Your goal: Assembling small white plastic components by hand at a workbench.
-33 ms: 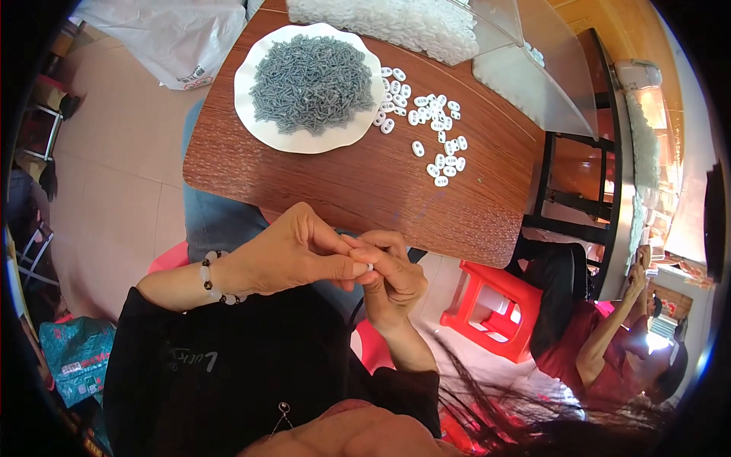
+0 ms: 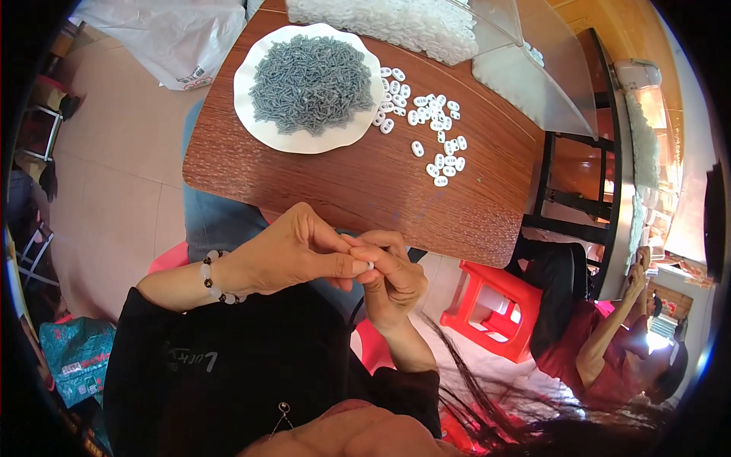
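Observation:
Just off the table's near edge, my left hand [image 2: 304, 251] and my right hand [image 2: 394, 278] meet, both closed with fingertips pressed together. A small white piece [image 2: 371, 266] shows between my left thumb tip and my right fingers; most of it is covered. Similar-looking white oval pieces [image 2: 418, 148] with two dark holes lie scattered over the right half of the table. To their left, a white plate with a wavy rim [image 2: 247, 114] bears a heap of small grey ribbed pieces [image 2: 312, 84], perhaps coils.
Beyond the plate on the brown table [image 2: 320, 183], a clear-walled bin holds many white pieces [image 2: 388, 27]. On the right stands a red plastic stool [image 2: 495, 305], close to a seated person in dark red [image 2: 586, 350]. A white plastic bag [image 2: 171, 38] hangs at the upper left.

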{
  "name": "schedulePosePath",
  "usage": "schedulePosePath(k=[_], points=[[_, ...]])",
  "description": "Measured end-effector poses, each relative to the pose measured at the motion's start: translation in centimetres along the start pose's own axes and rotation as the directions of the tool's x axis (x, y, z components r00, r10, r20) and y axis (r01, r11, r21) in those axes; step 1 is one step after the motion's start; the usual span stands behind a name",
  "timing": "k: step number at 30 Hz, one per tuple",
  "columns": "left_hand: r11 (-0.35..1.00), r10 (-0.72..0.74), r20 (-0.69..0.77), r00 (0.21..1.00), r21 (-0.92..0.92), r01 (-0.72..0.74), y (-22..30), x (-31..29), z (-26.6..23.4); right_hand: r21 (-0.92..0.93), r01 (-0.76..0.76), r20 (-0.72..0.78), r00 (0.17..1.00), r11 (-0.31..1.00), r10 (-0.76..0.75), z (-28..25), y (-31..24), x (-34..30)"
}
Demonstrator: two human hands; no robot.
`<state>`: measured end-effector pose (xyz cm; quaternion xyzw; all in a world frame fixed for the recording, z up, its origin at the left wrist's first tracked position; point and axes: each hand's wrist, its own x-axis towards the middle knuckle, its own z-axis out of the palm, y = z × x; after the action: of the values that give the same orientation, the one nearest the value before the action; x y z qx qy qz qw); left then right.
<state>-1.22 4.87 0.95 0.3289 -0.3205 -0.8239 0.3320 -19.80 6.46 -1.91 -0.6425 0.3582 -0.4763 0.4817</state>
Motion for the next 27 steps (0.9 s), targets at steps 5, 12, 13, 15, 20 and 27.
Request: schedulePosePath(k=[5,12,13,15,20,27], points=[[0.998,-0.036,-0.040,0.999,-0.059,0.033,0.3,0.5,0.0,0.030,-0.099,-0.011,0.995,0.995,0.100,-0.4,0.5,0.3],[0.997,0.076,-0.079,0.994,0.004,-0.076,-0.3,1.6,-0.6,0.378,-0.164,0.120,0.985,0.911,0.127,-1.1,2.3,1.2],[0.996,0.087,-0.095,0.992,0.026,-0.085,-0.3,1.7,-0.6,0.383,-0.170,0.143,0.982,0.908,0.124,-1.2,2.6,1.2],[0.995,0.101,-0.105,0.989,0.022,-0.099,-0.7,1.9,-0.6,0.359,-0.186,0.142,0.979,0.915,0.143,-1.4,2.6,1.3],[0.994,0.095,-0.138,0.986,0.069,-0.086,-0.4,2.3,-0.6,0.403,-0.236,0.158,0.970,0.884,0.187,-1.7,3.3,1.6],[0.991,0.132,-0.098,0.986,0.049,-0.128,-0.9,3.7,-1.1,0.354,-0.269,0.093,0.963,0.896,0.253,-2.0,2.5,2.8]])
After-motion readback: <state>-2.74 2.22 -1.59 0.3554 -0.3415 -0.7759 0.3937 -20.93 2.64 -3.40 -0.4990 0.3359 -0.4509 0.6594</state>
